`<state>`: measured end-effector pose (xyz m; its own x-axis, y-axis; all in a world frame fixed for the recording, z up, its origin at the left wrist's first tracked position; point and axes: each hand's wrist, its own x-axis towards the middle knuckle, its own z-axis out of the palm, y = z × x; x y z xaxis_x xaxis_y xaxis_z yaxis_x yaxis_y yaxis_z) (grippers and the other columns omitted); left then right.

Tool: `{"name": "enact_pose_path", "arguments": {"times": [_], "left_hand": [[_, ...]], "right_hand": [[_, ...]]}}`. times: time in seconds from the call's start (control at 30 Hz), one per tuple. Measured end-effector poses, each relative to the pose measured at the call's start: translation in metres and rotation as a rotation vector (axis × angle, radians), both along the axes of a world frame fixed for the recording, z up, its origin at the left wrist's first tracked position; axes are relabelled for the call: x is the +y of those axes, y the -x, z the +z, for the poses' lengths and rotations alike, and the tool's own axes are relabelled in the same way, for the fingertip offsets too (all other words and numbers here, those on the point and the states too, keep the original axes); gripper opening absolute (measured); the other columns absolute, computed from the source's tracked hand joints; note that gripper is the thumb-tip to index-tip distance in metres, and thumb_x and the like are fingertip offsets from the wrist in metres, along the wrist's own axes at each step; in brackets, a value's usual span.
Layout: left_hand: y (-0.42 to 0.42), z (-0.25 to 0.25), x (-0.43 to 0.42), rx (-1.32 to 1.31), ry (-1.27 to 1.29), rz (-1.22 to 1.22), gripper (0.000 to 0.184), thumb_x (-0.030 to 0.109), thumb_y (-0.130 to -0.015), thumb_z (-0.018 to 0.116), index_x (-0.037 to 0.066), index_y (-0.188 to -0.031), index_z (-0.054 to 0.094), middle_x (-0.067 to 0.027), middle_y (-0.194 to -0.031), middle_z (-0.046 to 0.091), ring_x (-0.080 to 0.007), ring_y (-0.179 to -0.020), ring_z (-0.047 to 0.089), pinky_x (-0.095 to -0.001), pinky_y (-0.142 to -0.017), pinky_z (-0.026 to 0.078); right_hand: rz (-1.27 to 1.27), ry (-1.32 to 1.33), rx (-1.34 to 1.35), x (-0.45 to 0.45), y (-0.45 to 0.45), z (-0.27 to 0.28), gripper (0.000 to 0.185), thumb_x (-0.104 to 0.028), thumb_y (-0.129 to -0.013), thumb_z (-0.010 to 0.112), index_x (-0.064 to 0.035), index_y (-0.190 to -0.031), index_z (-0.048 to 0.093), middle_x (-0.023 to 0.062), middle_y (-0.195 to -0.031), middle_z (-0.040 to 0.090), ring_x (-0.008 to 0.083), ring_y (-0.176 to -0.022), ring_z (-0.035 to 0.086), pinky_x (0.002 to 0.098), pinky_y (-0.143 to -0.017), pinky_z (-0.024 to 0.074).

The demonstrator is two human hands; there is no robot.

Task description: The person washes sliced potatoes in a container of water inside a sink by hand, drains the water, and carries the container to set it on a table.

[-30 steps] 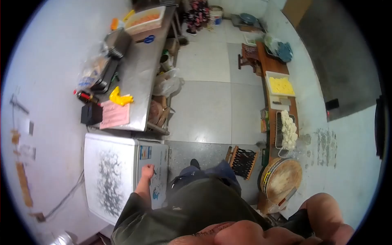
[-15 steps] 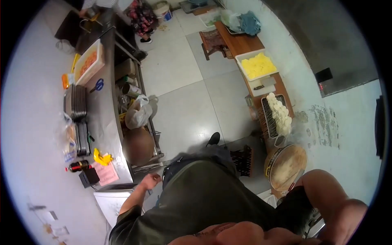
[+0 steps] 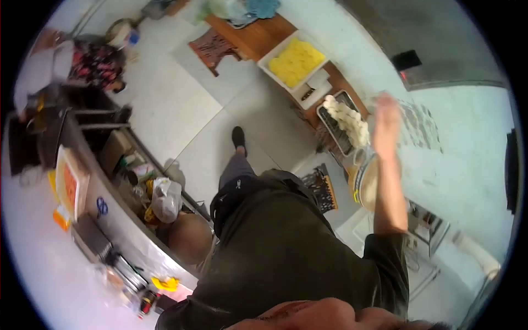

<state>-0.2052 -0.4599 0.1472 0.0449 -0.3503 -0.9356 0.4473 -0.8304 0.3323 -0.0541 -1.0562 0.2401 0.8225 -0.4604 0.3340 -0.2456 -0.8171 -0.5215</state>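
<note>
My right hand (image 3: 386, 126) is stretched out to the right, blurred by motion, so its fingers do not show clearly. I see nothing in it. It passes just right of a metal tray (image 3: 328, 120) bearing white round pieces (image 3: 348, 122), perhaps dough. Below it, a round wooden board (image 3: 369, 190) is partly covered by my forearm. My left hand is out of view. Beyond the tray, a knife (image 3: 309, 94) lies on a white board (image 3: 318, 97). Behind that stands a white tub (image 3: 265, 61) of yellow food (image 3: 296, 61).
A steel counter (image 3: 124, 231) on the left holds a tub of orange food (image 3: 70, 179), blue scissors (image 3: 102, 205), and a yellow item (image 3: 166, 284). A wooden stool (image 3: 212, 48) stands on the floor. At the upper left is another person (image 3: 93, 66) in a floral garment.
My view has turned, and the room appears shifted. My right arm has swung from low at the right edge to reach forward beside the tray. My left hand has left the view.
</note>
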Motion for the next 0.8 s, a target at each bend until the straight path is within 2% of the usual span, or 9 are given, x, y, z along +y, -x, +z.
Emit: {"name": "enact_pose_path", "arguments": {"times": [0.07,0.13,0.2,0.27,0.37,0.57,0.67,0.73,0.8], "left_hand": [[-0.048,-0.005,0.004,0.030,0.010,-0.045,0.049,0.047,-0.090,0.055,0.006,-0.115,0.065,-0.0117,-0.116,0.065,-0.0245,-0.100,0.062,-0.0390,-0.088,0.048],[-0.095,-0.011,0.005,0.043,0.017,-0.083,0.051,0.048,-0.090,0.054,0.005,-0.115,0.064,-0.0119,-0.117,0.064,-0.0245,-0.101,0.062,-0.0392,-0.089,0.047],[-0.138,-0.016,0.007,0.075,0.014,-0.133,0.052,0.049,-0.090,0.053,0.005,-0.116,0.064,-0.0122,-0.118,0.064,-0.0246,-0.102,0.061,-0.0394,-0.090,0.047],[-0.172,-0.015,0.006,0.117,0.006,-0.178,0.054,0.050,-0.090,0.053,0.005,-0.116,0.064,-0.0124,-0.119,0.063,-0.0246,-0.103,0.061,-0.0396,-0.091,0.046],[-0.214,-0.013,-0.005,0.152,-0.016,-0.235,0.056,0.052,-0.091,0.052,0.004,-0.117,0.063,-0.0127,-0.121,0.062,-0.0247,-0.104,0.060,-0.0399,-0.092,0.046],[-0.263,0.003,-0.044,0.202,-0.125,-0.279,0.061,0.056,-0.091,0.050,0.003,-0.118,0.063,-0.0133,-0.124,0.060,-0.0249,-0.107,0.059,-0.0406,-0.095,0.045],[-0.277,0.013,-0.068,0.229,-0.219,-0.257,0.063,0.058,-0.091,0.049,0.002,-0.119,0.062,-0.0137,-0.126,0.059,-0.0249,-0.109,0.058,-0.0409,-0.096,0.044],[-0.288,0.023,-0.087,0.262,-0.320,-0.205,0.065,0.059,-0.091,0.049,0.002,-0.119,0.062,-0.0139,-0.127,0.059,-0.0250,-0.110,0.058,-0.0411,-0.097,0.044],[-0.303,0.031,-0.111,0.295,-0.436,-0.149,0.066,0.060,-0.092,0.048,0.002,-0.120,0.062,-0.0141,-0.128,0.058,-0.0250,-0.111,0.057,-0.0413,-0.098,0.043]], "right_hand": [[-0.108,-0.192,0.311,0.015,0.002,-0.040,0.034,-0.031,-0.095,0.053,0.0010,-0.101,0.062,0.0205,-0.104,0.064,0.0345,-0.097,0.060,0.0418,-0.085,0.0462],[-0.277,-0.581,0.649,0.032,0.015,-0.070,0.045,-0.040,-0.092,0.057,0.0007,-0.109,0.062,0.0231,-0.103,0.065,0.0373,-0.095,0.063,0.0428,-0.083,0.0481],[-0.157,-0.409,0.797,0.037,0.059,-0.123,0.045,-0.040,-0.092,0.056,-0.0012,-0.113,0.063,0.0220,-0.102,0.067,0.0352,-0.096,0.064,0.0418,-0.083,0.0484],[-0.159,-0.419,0.799,0.040,0.123,-0.180,0.044,-0.037,-0.092,0.059,0.0039,-0.105,0.064,0.0176,-0.094,0.069,0.0277,-0.089,0.066,0.0388,-0.079,0.0498],[-0.778,-0.761,0.724,0.074,0.175,-0.194,0.042,-0.036,-0.091,0.059,0.0037,-0.104,0.065,0.0130,-0.082,0.068,0.0230,-0.077,0.064,0.0370,-0.072,0.0492],[-1.043,-0.884,0.736,0.105,0.237,-0.206,0.036,-0.033,-0.091,0.059,0.0013,-0.097,0.065,0.0069,-0.071,0.061,0.0152,-0.062,0.055,0.0315,-0.058,0.0437],[-1.170,-1.064,0.475,0.108,0.269,-0.251,0.032,-0.033,-0.091,0.059,-0.0016,-0.089,0.062,0.0028,-0.069,0.056,0.0126,-0.059,0.051,0.0290,-0.055,0.0409],[-1.093,-1.235,0.181,0.109,0.274,-0.269,0.029,-0.033,-0.091,0.060,-0.0048,-0.086,0.060,0.0007,-0.071,0.055,0.0119,-0.058,0.049,0.0280,-0.054,0.0403],[-1.115,-1.234,0.355,0.103,0.286,-0.291,0.049,-0.038,-0.090,0.061,0.0064,-0.110,0.062,0.0131,-0.098,0.067,0.0235,-0.090,0.062,0.0356,-0.079,0.0472]]}}
